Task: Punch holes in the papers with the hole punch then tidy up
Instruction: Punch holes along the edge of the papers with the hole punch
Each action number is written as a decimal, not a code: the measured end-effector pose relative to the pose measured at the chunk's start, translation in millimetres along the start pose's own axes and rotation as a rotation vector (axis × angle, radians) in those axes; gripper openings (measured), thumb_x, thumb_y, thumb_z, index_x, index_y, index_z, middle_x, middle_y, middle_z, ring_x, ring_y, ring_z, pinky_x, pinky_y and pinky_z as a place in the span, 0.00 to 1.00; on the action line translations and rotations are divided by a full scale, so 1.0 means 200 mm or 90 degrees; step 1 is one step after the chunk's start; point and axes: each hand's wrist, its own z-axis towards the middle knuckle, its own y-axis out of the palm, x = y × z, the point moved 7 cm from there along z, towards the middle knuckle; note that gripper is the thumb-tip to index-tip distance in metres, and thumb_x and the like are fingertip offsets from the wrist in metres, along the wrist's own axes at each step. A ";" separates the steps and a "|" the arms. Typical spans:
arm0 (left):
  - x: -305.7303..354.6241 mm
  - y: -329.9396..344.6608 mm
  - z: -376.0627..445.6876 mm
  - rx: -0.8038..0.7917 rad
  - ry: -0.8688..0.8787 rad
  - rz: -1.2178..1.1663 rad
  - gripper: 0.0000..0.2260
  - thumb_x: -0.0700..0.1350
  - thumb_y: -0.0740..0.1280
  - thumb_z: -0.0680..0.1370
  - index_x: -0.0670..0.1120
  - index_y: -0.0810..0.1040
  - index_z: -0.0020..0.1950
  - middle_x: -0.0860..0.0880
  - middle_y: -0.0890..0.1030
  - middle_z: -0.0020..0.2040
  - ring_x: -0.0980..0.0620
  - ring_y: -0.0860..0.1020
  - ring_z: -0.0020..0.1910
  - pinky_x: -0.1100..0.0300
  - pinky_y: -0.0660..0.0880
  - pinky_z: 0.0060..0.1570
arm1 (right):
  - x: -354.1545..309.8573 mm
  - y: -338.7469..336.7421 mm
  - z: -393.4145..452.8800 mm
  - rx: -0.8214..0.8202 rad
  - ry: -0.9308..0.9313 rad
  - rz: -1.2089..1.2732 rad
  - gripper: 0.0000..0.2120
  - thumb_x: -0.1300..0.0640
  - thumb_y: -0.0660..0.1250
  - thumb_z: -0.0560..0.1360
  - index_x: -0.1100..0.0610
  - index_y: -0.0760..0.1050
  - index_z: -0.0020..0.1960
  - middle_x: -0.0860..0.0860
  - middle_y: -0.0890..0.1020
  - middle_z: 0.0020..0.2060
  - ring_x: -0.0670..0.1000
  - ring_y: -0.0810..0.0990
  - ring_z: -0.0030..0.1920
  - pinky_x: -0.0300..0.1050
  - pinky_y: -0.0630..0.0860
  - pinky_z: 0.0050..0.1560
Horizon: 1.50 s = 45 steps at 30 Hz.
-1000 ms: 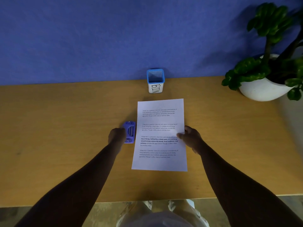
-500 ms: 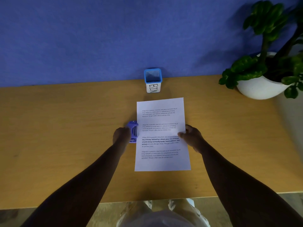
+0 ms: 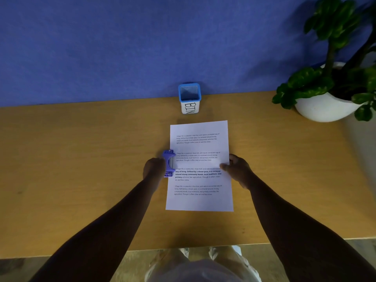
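A white printed sheet of paper (image 3: 200, 165) lies flat in the middle of the wooden desk (image 3: 81, 169). A small purple hole punch (image 3: 168, 162) sits at the sheet's left edge, its mouth over the paper's margin. My left hand (image 3: 153, 168) grips the punch from the left side. My right hand (image 3: 237, 169) holds the paper's right edge, thumb on top of the sheet.
A blue-rimmed cup labelled BIN (image 3: 189, 98) stands at the back of the desk against the blue wall. A potted plant in a white pot (image 3: 325, 107) fills the far right corner. The desk's front edge runs just below my forearms.
My left hand has slid the hole punch rightward until it meets the paper's left edge. My right hand has stayed on the right edge.
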 end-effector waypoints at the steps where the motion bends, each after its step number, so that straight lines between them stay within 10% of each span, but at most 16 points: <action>1: 0.00 0.01 0.00 -0.005 0.001 0.006 0.17 0.45 0.61 0.81 0.39 0.78 0.66 0.40 0.80 0.64 0.40 0.79 0.63 0.59 0.77 0.45 | 0.00 0.00 0.00 -0.004 -0.001 -0.005 0.18 0.58 0.68 0.76 0.54 0.73 0.66 0.52 0.81 0.57 0.53 0.81 0.52 0.48 0.79 0.49; 8: 0.00 0.03 0.03 -0.020 0.023 0.048 0.17 0.46 0.61 0.81 0.39 0.78 0.66 0.39 0.80 0.64 0.39 0.78 0.64 0.48 0.77 0.62 | 0.03 0.01 0.01 -0.010 0.006 -0.021 0.19 0.58 0.68 0.76 0.54 0.73 0.67 0.50 0.81 0.55 0.52 0.81 0.51 0.49 0.80 0.50; 20: -0.01 0.03 0.02 -0.015 0.023 0.043 0.17 0.45 0.61 0.81 0.38 0.77 0.66 0.38 0.79 0.65 0.39 0.78 0.64 0.49 0.77 0.61 | 0.04 0.00 0.03 0.002 0.008 0.006 0.19 0.57 0.68 0.76 0.53 0.74 0.66 0.50 0.82 0.55 0.52 0.81 0.51 0.45 0.79 0.46; 26: 0.04 -0.01 -0.05 0.016 0.111 0.133 0.12 0.35 0.56 0.82 0.38 0.75 0.63 0.41 0.81 0.55 0.45 0.79 0.52 0.59 0.68 0.44 | 0.05 0.02 0.04 -0.015 0.005 0.007 0.19 0.58 0.68 0.76 0.53 0.73 0.66 0.49 0.81 0.53 0.52 0.81 0.51 0.46 0.79 0.47; 41: 0.01 0.02 -0.06 -0.009 0.025 0.125 0.17 0.46 0.61 0.81 0.38 0.79 0.63 0.40 0.82 0.60 0.40 0.80 0.60 0.53 0.76 0.54 | 0.01 0.04 0.11 0.024 -0.023 -0.126 0.20 0.56 0.68 0.74 0.56 0.72 0.66 0.53 0.80 0.59 0.52 0.79 0.51 0.44 0.75 0.45; 45: 0.00 -0.01 -0.07 0.025 0.054 0.140 0.16 0.49 0.59 0.79 0.41 0.81 0.55 0.49 0.79 0.38 0.50 0.76 0.35 0.58 0.68 0.32 | -0.01 -0.04 0.09 0.212 -0.014 -0.149 0.17 0.54 0.69 0.73 0.57 0.75 0.61 0.54 0.83 0.56 0.56 0.80 0.53 0.42 0.72 0.47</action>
